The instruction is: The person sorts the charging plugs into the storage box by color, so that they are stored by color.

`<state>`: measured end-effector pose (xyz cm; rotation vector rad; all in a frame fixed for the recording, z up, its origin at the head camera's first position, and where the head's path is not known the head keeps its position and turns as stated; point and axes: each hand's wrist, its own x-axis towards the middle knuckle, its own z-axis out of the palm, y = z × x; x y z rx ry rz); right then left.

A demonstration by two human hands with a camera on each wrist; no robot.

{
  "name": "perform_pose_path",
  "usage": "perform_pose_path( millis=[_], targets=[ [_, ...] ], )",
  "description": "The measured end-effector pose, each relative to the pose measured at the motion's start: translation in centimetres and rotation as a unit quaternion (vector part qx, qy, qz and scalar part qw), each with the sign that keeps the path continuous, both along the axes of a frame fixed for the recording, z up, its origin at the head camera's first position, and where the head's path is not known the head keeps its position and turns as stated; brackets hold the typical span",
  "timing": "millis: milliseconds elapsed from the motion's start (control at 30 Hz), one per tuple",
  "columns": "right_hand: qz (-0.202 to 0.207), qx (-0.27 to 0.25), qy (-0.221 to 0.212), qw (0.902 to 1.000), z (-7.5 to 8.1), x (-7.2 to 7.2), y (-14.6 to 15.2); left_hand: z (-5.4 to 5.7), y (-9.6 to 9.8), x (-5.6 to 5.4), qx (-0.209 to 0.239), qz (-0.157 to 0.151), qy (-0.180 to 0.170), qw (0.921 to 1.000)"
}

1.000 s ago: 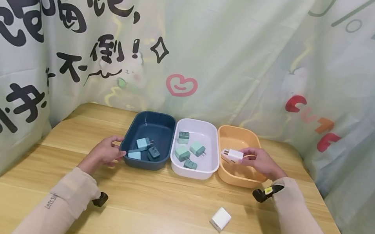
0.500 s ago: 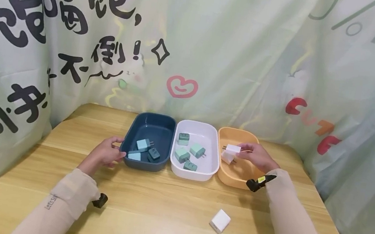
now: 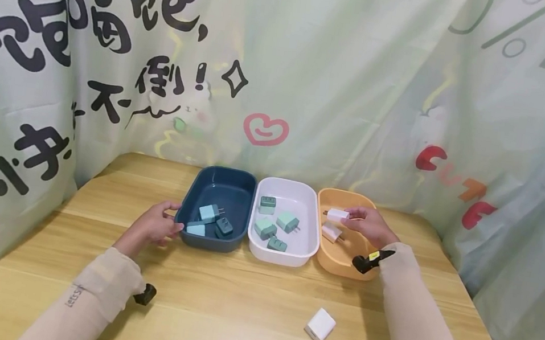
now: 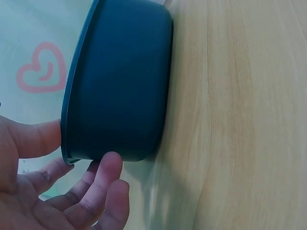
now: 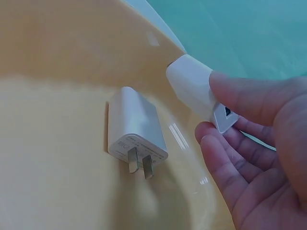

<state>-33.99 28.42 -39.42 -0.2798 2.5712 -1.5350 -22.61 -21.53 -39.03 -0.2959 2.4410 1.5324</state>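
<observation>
Thumb and fingertips of my right hand (image 3: pixel 371 225) pinch a white charger plug (image 3: pixel 337 215) above the orange bin (image 3: pixel 352 269); its port end shows in the right wrist view. A second white charger plug (image 5: pixel 136 124) lies in that bin with its two prongs bare. My left hand (image 3: pixel 157 224) rests against the left side of the dark blue bin (image 3: pixel 213 242), thumb (image 4: pixel 41 139) touching the rim, other fingers loosely bent by the outer wall. Blue charger plugs (image 3: pixel 208 212) lie in the blue bin. Green charger plugs (image 3: pixel 288 221) lie in the white bin (image 3: pixel 281 257).
The three bins stand side by side at the back of the wooden table (image 3: pixel 212 311), before a printed curtain (image 3: pixel 335 86). Another white charger plug (image 3: pixel 320 325) lies on the table in front of the orange bin.
My right hand has moved slightly left and away from me with its white charger plug, so the plug lying in the orange bin shows more fully. The left hand stays at the blue bin.
</observation>
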Motion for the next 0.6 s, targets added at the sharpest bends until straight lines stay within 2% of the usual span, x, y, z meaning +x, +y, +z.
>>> perform_pose_path(
  millis=[600],
  targets=[
    [-0.035,0.004,-0.012,0.9993,-0.59,-1.0,-0.24,-0.03,0.1,-0.01,-0.007,0.004,0.003,1.0]
  ],
)
